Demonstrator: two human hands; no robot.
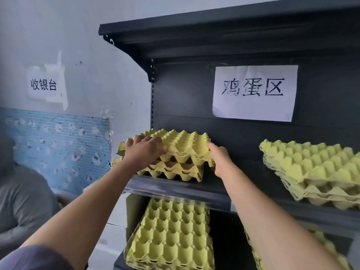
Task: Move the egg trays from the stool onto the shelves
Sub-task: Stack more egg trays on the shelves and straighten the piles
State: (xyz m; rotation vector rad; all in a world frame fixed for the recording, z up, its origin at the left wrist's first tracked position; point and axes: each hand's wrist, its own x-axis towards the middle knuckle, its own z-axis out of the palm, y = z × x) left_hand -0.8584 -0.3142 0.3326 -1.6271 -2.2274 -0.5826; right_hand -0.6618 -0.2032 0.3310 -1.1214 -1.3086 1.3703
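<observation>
Left hand (145, 151) rests palm-down, fingers spread, on the stack of yellow moulded-pulp egg trays (183, 147) on the dark metal shelf (175, 189). Right hand (220, 158) grips its right edge. Right-side tray stack (311, 166) and lower-shelf tray stack (175, 230) are already placed. Stool out of view; remainder unknown.

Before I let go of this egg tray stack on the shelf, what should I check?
1. Top contact: the left hand rests on top of the egg tray stack: ok.
2. Side hold: the right hand holds the stack's right edge: ok.
3. Seating: the bottom tray looks set down on the middle shelf: ok.
4. Nesting: the upper trays sit skewed over the lower ones: not ok.
5. Clearance: the neighbouring stack to the right stands apart: ok.
6. Trays left on the stool: out of view, cannot tell.
</observation>
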